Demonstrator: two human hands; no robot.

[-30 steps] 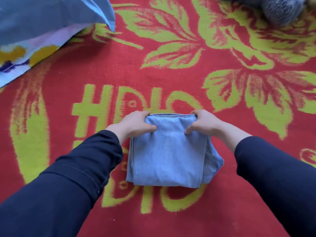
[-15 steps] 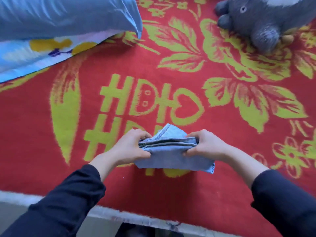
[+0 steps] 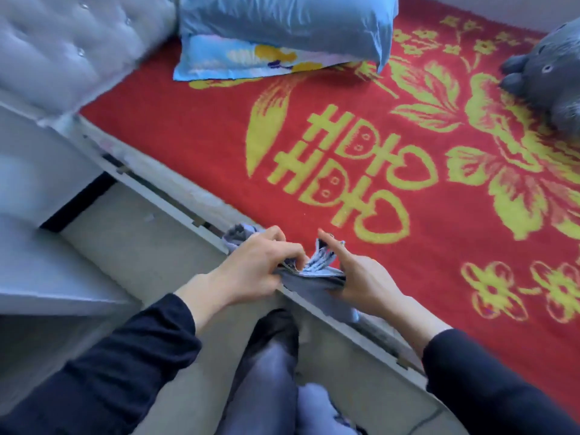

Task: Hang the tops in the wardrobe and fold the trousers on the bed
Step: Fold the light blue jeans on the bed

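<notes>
The folded jeans, a thick light-blue denim bundle with its stacked layers showing at the top, are held in the air over the near edge of the bed, partly above the red blanket and partly above the floor. Both bare hands hold the bundle, one at each end. The left grip is closed on the left end, knuckles up and fingers curled over the top layers. The right grip clasps the right end with its palm turned towards the denim, its lower fingers tucked under the bundle and one finger stretched straight up alongside the layers. A crumpled bit of blue-grey cloth shows just behind the left knuckles; whether it belongs to the jeans cannot be told. Both forearms, in dark sleeves, reach in from the near edge. Below the hands is the person's leg in dark trousers, standing on the floor beside the bed. On the far left of the blanket a plain blue pillow lies on top of a flower-patterned pillow. These are next to a pale tufted headboard. A grey plush toy lies at the far right. A white bedside cabinet stands on the left.
</notes>
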